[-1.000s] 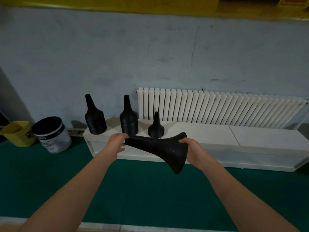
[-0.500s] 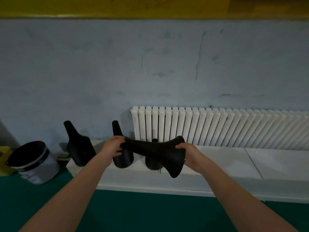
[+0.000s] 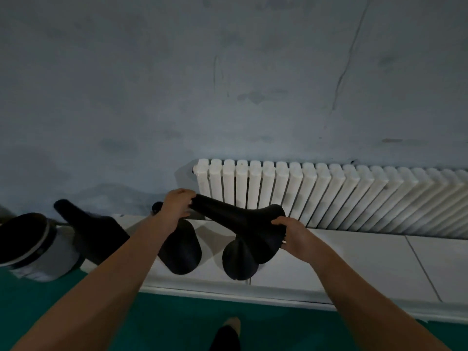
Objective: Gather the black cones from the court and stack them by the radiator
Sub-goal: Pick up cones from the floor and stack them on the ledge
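I hold a black cone (image 3: pixel 243 219) on its side over the white ledge (image 3: pixel 354 259). My left hand (image 3: pixel 177 206) grips its narrow tip. My right hand (image 3: pixel 291 233) grips the rim of its wide base. Three other black cone stacks stand on the ledge: a tall cone stack (image 3: pixel 93 231) at the left, a middle stack (image 3: pixel 181 252) partly behind my left forearm, and a short cone (image 3: pixel 239 259) right below the held one. The white radiator (image 3: pixel 329 196) runs along the wall behind the ledge.
A white bucket with a black rim (image 3: pixel 33 252) sits on the green floor (image 3: pixel 152 323) left of the ledge. The ledge stretches bare to the right. My foot (image 3: pixel 228 333) shows at the bottom edge, close to the ledge front.
I have come closer to the ledge and radiator. The held cone has tilted, its tip now higher at the left, its base lower over the short cone. Both hands keep their grip.
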Action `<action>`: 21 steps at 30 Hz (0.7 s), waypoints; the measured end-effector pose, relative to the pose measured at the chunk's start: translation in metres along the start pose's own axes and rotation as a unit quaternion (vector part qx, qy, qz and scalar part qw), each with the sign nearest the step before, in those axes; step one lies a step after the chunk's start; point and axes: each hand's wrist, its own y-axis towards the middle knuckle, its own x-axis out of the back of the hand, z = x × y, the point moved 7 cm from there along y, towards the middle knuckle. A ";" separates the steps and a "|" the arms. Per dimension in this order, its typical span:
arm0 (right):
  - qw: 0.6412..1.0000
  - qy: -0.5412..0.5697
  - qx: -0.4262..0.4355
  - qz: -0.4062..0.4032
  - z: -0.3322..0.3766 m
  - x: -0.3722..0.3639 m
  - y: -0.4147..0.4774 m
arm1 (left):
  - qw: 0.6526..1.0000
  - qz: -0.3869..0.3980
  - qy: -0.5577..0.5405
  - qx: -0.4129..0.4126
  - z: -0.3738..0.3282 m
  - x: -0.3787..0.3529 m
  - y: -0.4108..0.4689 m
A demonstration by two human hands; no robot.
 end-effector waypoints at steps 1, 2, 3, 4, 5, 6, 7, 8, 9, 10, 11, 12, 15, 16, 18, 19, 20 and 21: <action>1.000 -0.003 -0.011 -0.007 0.003 -0.001 0.014 | 1.000 0.002 0.004 0.010 -0.005 -0.004 0.016; 0.999 -0.011 -0.028 -0.009 0.006 -0.003 0.032 | 1.000 0.005 0.007 0.027 -0.007 -0.007 0.037; 0.999 -0.021 -0.030 -0.014 0.007 -0.001 0.040 | 0.999 0.006 0.013 0.035 -0.009 -0.010 0.042; 0.999 -0.025 -0.034 -0.014 0.007 -0.002 0.056 | 0.999 0.012 0.023 0.045 -0.012 -0.015 0.057; 0.999 -0.028 -0.041 -0.009 0.007 -0.005 0.071 | 0.998 0.012 0.034 0.046 -0.016 -0.019 0.068; 0.998 -0.032 -0.056 -0.007 0.005 -0.008 0.086 | 0.998 0.012 0.046 0.047 -0.018 -0.023 0.081; 0.997 -0.030 -0.066 -0.005 0.002 -0.010 0.097 | 0.998 0.013 0.056 0.037 -0.020 -0.026 0.088; 0.996 -0.028 -0.085 -0.009 -0.003 -0.011 0.110 | 0.997 0.014 0.069 0.034 -0.020 -0.030 0.097; 0.994 -0.025 -0.103 -0.012 -0.009 -0.011 0.120 | 0.997 0.017 0.076 0.028 -0.021 -0.033 0.100; 0.992 -0.022 -0.124 -0.013 -0.015 -0.013 0.129 | 0.996 0.021 0.081 0.029 -0.020 -0.037 0.106; 0.989 -0.010 -0.144 -0.014 -0.024 -0.014 0.135 | 0.996 0.026 0.083 0.028 -0.018 -0.040 0.108; 0.986 0.005 -0.164 -0.019 -0.033 -0.016 0.140 | 0.996 0.029 0.085 0.027 -0.018 -0.042 0.109; 0.975 0.033 -0.219 -0.029 -0.055 -0.018 0.159 | 0.995 0.035 0.087 0.042 -0.010 -0.051 0.115; 0.971 0.045 -0.233 -0.033 -0.062 -0.019 0.162 | 0.994 0.042 0.093 0.046 -0.006 -0.055 0.114; 0.967 0.063 -0.246 -0.039 -0.071 -0.018 0.168 | 0.991 0.059 0.107 0.050 0.004 -0.064 0.114; 0.966 0.067 -0.245 -0.042 -0.075 -0.015 0.171 | 0.990 0.071 0.112 0.056 0.010 -0.070 0.113; 0.966 0.070 -0.246 -0.045 -0.080 -0.011 0.177 | 0.987 0.085 0.120 0.064 0.018 -0.078 0.112; 0.966 0.066 -0.245 -0.050 -0.082 -0.010 0.179 | 0.985 0.102 0.125 0.070 0.023 -0.085 0.111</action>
